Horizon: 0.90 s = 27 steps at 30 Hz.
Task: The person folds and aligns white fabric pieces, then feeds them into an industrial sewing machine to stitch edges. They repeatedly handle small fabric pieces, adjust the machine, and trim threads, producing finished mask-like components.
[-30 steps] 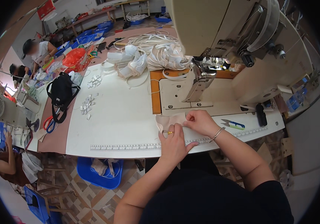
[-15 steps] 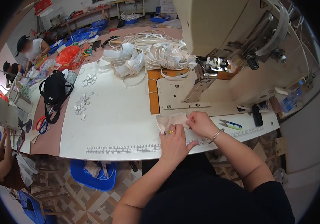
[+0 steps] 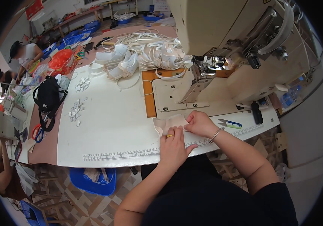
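Note:
A pale beige piece of thin, flat material [image 3: 170, 122], perhaps fabric or leather, lies at the front of the white table, just before the sewing machine's base. My left hand [image 3: 172, 147], a ring on one finger, presses down on its near side with fingers stretched out and thumb apart. At the right end of the piece, my right hand [image 3: 200, 124] pinches the edge between thumb and fingers. The fingers partly cover that edge. To the right of this hand lie small thread snips [image 3: 230, 124] with blue and green handles.
The sewing machine [image 3: 203, 81] rises behind my hands. Heaped beige and white pieces [image 3: 161, 56] lie beyond. Small silvery bits [image 3: 75, 110], a black bag [image 3: 48, 96] and scissors [image 3: 38, 133] are to the left. A blue tub [image 3: 93, 184] stands below. Other people work at the left.
The whole view has shifted slightly. Both hands stay at the beige piece, with my right fingers a little lower along its right edge.

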Each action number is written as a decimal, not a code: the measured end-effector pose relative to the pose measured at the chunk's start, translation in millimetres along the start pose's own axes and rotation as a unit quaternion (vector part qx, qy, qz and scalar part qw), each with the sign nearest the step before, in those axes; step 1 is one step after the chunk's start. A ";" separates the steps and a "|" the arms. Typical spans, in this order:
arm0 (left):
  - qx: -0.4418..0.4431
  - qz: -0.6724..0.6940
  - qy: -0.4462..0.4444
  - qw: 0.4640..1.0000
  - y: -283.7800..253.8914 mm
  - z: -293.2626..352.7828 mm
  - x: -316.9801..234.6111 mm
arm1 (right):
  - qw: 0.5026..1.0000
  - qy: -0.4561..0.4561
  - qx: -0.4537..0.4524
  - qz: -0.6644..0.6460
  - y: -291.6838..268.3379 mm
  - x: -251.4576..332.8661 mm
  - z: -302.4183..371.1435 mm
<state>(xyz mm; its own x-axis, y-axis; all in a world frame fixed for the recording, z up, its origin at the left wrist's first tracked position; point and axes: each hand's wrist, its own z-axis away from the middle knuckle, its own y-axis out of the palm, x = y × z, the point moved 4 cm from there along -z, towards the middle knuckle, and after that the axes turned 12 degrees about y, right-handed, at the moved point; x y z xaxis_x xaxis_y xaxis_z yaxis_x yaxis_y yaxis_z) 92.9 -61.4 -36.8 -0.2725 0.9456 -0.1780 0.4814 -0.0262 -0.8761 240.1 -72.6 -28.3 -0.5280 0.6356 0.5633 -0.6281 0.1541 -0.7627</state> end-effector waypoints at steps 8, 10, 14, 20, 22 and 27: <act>0.004 -0.008 0.007 1.000 0.6 0.5 -1.0 | 0.997 -0.020 0.022 0.065 1.4 8.0 5.0; -0.002 0.009 0.007 1.000 -0.3 0.5 -0.7 | 0.996 -0.030 0.031 0.082 4.0 8.5 3.2; -0.032 0.047 0.025 0.998 1.7 7.8 14.0 | 0.990 -0.096 0.059 0.084 1.2 17.2 4.8; -0.195 0.129 0.070 0.970 -36.0 18.4 35.2 | 0.954 -0.112 0.098 -0.260 -1.4 2.6 24.8; -0.230 0.120 0.148 0.954 -50.5 19.9 21.4 | 0.894 -0.100 0.212 -0.383 8.9 1.2 27.9; -0.297 0.098 0.178 0.933 -63.8 31.2 -0.1 | 0.946 -0.182 0.038 -0.267 -26.6 37.6 56.6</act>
<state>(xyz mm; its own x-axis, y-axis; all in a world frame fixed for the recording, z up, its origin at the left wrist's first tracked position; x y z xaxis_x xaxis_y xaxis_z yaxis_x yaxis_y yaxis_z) 36.2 -69.9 5.2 0.1117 0.9922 -0.0556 0.8986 -0.1247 -0.4207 204.6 -95.6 31.1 -0.2778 0.1783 0.9439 -0.8922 0.3163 -0.3224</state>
